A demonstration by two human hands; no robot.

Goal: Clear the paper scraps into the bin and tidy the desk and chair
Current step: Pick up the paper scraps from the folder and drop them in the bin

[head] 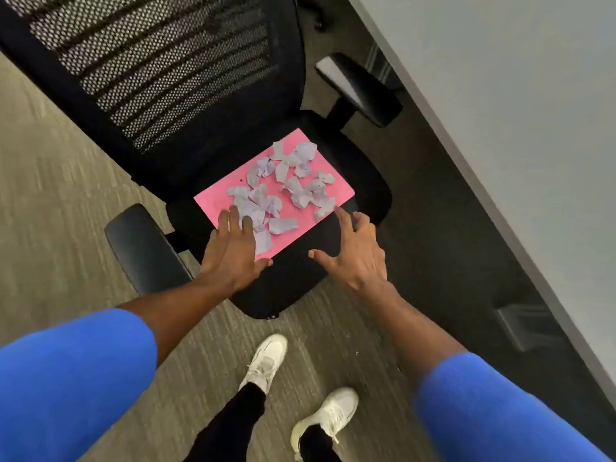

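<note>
Lilac scraps [283, 185] were strewn on a pink sheet [336, 188] on the chair [293, 281]. Both hands, left [233, 251] and right [356, 258], were spread, empty, at its near edge.

striped grey-brown carpet [50, 181] underfoot; pale grey desk [516, 95] at right, its underside in shadow

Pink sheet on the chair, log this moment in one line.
pink sheet: on chair seat | paper scraps: on sheet | left hand, right hand: open, at near edge
</note>
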